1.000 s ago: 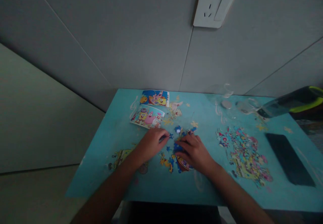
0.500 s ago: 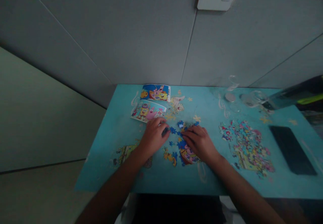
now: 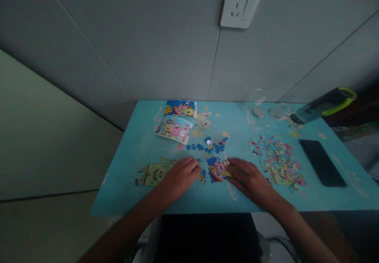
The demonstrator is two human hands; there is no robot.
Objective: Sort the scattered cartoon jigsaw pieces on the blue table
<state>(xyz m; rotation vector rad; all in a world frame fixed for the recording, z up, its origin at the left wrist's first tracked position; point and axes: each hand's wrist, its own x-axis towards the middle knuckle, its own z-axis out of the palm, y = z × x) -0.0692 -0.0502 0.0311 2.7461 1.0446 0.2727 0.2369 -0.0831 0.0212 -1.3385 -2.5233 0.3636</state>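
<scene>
A partly joined jigsaw section [image 3: 217, 170], blue, pink and red, lies on the turquoise table [image 3: 124, 192]. My right hand [image 3: 247, 176] grips its right edge, thumb low and fingers above. Beside the fingertips is a pale puzzle piece [image 3: 226, 162]. My left hand [image 3: 185, 176] is closed with curled fingers, just left of the yellow-and-blue pieces [image 3: 203, 177]; whatever it holds is hidden. Above the section lie a row of joined blue pieces [image 3: 197, 147] and a small blue cluster [image 3: 220, 145].
Two picture cards [image 3: 180, 108] [image 3: 174, 128] lie at the back left. To the right are a heap of loose pieces [image 3: 281, 160], a black phone [image 3: 322, 163] and a dark bottle [image 3: 322, 105]. Clear containers [image 3: 259, 107] stand near the wall, under a socket [image 3: 241, 4].
Both hands have come nearer the table's front edge, off the blue pieces at the top. My right hand has moved to the section's right edge. The view has shifted slightly.
</scene>
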